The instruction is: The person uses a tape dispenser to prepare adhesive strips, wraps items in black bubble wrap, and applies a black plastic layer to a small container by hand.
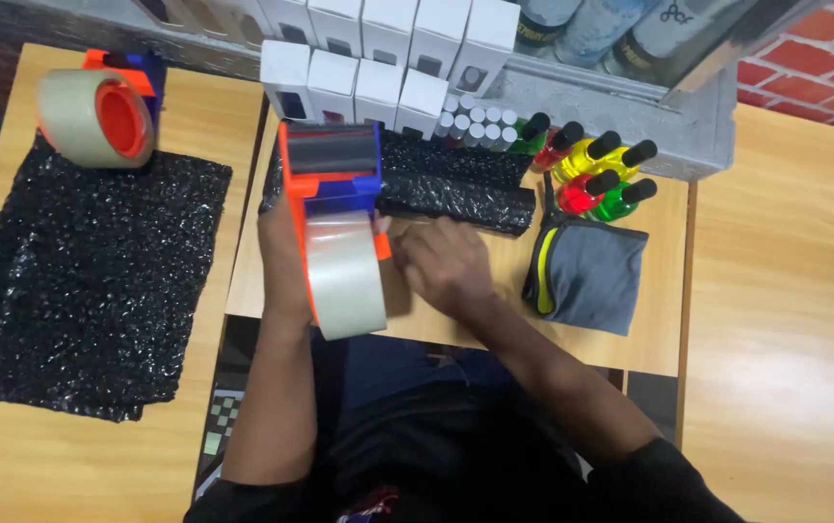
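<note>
My left hand [279,254] grips an orange and blue tape dispenser [332,184] with a roll of clear tape [346,276], held upright over the small wooden table [649,329]. My right hand [446,263] rests beside the tape roll with its fingers curled at the roll's edge; whether it pinches the tape end is hidden. Just beyond both hands lies a roll of black bubble wrap [455,189].
A second tape dispenser [102,111] sits at the far left by a flat sheet of black bubble wrap [88,281]. Several white boxes [378,58], small vials [475,121], coloured bottles with black caps [596,169] and a grey pouch [591,271] lie behind and to the right.
</note>
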